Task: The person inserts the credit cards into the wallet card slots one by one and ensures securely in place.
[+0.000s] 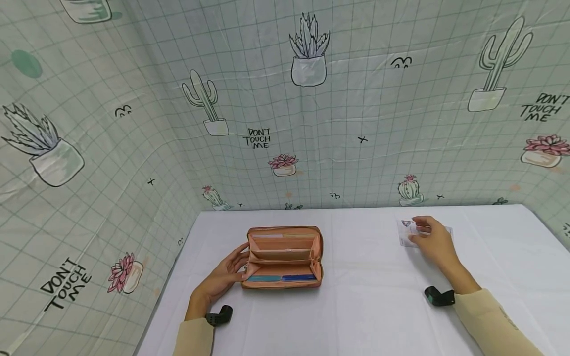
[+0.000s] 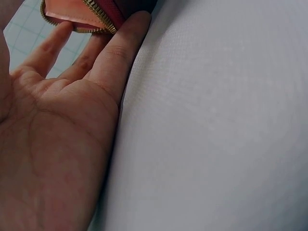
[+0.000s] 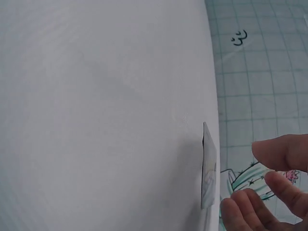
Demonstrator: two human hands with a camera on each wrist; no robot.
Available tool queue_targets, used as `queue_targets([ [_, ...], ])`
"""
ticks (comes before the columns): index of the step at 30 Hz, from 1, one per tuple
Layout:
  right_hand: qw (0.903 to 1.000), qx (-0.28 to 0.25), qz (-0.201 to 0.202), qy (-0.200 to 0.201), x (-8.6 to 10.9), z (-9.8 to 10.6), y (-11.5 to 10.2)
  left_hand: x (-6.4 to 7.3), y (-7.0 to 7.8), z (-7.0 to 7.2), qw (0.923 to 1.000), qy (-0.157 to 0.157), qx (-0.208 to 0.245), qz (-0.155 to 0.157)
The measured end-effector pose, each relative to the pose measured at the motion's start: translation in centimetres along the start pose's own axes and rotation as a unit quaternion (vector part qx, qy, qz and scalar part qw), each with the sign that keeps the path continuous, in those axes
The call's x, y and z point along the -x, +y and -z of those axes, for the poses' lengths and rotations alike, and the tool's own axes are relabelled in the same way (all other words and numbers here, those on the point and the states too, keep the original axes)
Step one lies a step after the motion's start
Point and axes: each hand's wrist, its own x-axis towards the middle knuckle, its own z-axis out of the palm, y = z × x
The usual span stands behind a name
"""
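An orange-brown zip-around wallet (image 1: 285, 270) lies unzipped and spread on the white table, its pockets facing up. My left hand (image 1: 228, 269) holds the wallet's left side, thumb at the front corner and fingers farther back. In the left wrist view, the fingertips of that hand (image 2: 72, 106) meet the wallet's brass zipper edge (image 2: 103, 19). At the right, a pale rectangular card (image 1: 405, 238) with a dark emblem lies on the table. Over it hovers my right hand (image 1: 434, 244), thumb and fingers apart. A gap shows between the fingers and the card (image 3: 208, 168) in the right wrist view.
Two blue cards (image 1: 298, 278) sit in the wallet's front slots, and pale slips (image 1: 268, 236) show in the back ones. The white tablecloth (image 1: 360, 296) reaches a grid-patterned cloth backdrop (image 1: 356, 168) at the back and left. Each wrist wears a black camera (image 1: 440, 296).
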Motion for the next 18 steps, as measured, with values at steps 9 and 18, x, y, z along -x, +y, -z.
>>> queue_targets([
  [9, 0.9988, 0.005, -0.042, -0.025, 0.04, 0.33, 0.48, 0.06, 0.06, -0.05, 1.0, -0.005, 0.002, -0.002],
  [18, 0.9964, 0.023, -0.054, -0.062, -0.51, -0.17, 0.54, 0.1, 0.04, -0.07, 0.9999, -0.011, 0.008, -0.01],
])
